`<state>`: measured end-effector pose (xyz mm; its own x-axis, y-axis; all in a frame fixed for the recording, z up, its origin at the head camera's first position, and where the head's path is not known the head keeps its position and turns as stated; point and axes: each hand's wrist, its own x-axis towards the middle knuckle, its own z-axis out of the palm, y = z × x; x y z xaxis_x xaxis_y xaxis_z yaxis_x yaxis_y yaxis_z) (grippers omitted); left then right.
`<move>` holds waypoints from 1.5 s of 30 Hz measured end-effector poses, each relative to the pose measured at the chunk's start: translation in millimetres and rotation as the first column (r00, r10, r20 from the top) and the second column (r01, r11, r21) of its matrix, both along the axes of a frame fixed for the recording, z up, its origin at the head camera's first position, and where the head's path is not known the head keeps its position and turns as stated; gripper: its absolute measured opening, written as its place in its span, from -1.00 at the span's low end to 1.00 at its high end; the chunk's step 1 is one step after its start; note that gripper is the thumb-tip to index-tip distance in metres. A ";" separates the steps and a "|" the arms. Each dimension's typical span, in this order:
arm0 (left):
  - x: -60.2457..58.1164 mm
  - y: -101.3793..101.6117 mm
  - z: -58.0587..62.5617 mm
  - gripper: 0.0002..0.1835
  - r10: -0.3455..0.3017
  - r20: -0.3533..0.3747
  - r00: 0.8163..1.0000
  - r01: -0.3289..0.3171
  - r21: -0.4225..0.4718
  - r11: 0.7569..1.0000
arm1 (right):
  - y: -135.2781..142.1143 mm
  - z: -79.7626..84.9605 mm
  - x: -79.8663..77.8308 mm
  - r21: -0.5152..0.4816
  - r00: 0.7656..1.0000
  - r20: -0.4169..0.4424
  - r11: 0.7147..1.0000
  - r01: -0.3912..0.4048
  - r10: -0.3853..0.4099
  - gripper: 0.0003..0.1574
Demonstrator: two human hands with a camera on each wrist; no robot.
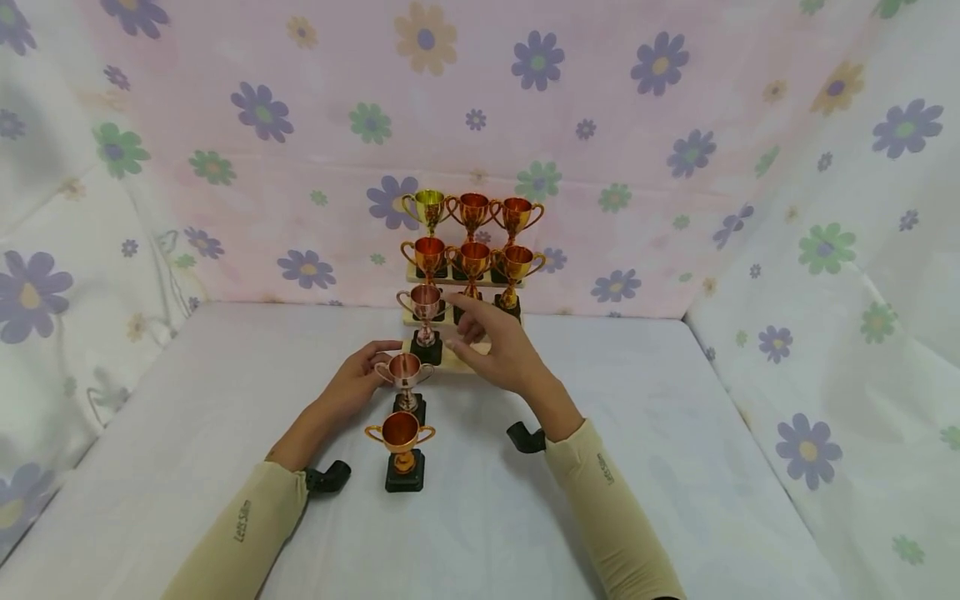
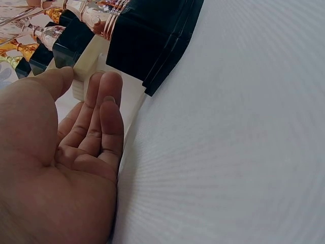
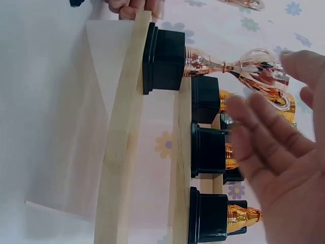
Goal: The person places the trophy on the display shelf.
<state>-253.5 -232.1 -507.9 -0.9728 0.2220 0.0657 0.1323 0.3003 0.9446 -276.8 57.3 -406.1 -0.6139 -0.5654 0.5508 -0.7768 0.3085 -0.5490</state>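
At the left end of the lowest step of a tiered wooden rack (image 1: 467,360) stands a rose-gold trophy cup (image 1: 426,312) on a black base. My left hand (image 1: 358,377) holds that end of the step, its thumb (image 2: 63,80) against the wood. Loosely spread, my right hand (image 1: 501,342) hovers beside the cup on its right, holding nothing; a fingertip overlaps the rim in the right wrist view. On the table in front, a second rose-gold trophy cup (image 1: 406,375) stands beside my left fingers. Closer to me is a gold trophy cup (image 1: 401,433).
Several gold trophies (image 1: 517,265) fill the rack's two upper steps. Behind the rack hangs a flowered cloth (image 1: 600,183), with more cloth at both sides. White cloth covers the table (image 1: 637,467). Black curved pieces (image 1: 527,437) stick out from both wrists.
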 end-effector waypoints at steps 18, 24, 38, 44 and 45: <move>-1.9 0.0 1.6 -0.43 0.008 0.004 1.000 -0.007 -0.005 1.000 | -28.8 -12.1 13.8 0.088 0.982 -0.087 0.983 -0.159 0.166 -0.35; -1.5 -2.9 1.9 -0.45 -0.006 -0.016 1.000 0.007 0.012 1.000 | -37.1 -17.2 19.3 0.133 0.987 -0.012 0.978 -0.159 0.162 -0.21; -0.4 -1.6 -0.7 -0.43 -0.022 -0.019 1.000 0.022 0.006 1.000 | -41.4 -25.5 24.7 0.146 0.987 0.010 0.977 -0.157 0.157 -0.28; -2.2 -2.5 -3.0 -0.47 -0.031 -0.049 0.998 0.031 -0.004 1.000 | -40.3 -22.8 25.0 0.145 0.987 -0.016 0.977 -0.156 0.160 -0.30; -2.3 -2.4 -3.3 -0.48 -0.031 -0.050 0.998 0.031 -0.004 1.000 | -39.9 -22.0 25.2 0.142 0.987 -0.023 0.977 -0.157 0.161 -0.31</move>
